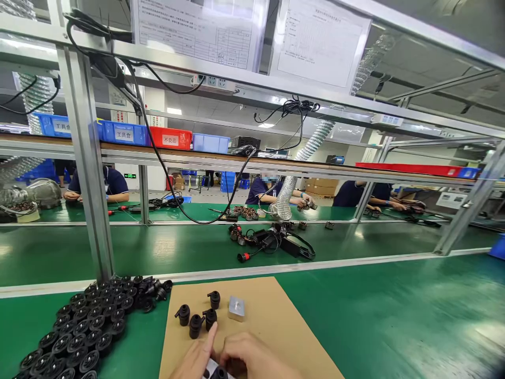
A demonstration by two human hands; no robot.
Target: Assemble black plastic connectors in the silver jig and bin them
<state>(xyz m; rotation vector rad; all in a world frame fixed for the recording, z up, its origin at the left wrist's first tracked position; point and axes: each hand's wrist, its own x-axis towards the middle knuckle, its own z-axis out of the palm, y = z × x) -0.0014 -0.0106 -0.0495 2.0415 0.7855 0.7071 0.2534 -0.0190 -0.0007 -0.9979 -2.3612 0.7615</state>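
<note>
A: What reads clearly here?
B: The red bin (185, 138) on the shelf has a white label (170, 139) that says 不良品
A: And the blue ones beside it?
B: The left blue bin (45, 124) has a left label (62, 126) reading 工具盒, and the next blue bin (106, 130) shows the same three characters on its second label (124, 135)
A: The two papers overhead?
B: The left sheet (197, 29) and the right sheet (319, 42) carry printed lines and tables, all too small to read
A: Anything else?
B: A green sign (130, 176) far back, a rail tag (389, 120) and a card (452, 200) at right, none legible
</note>
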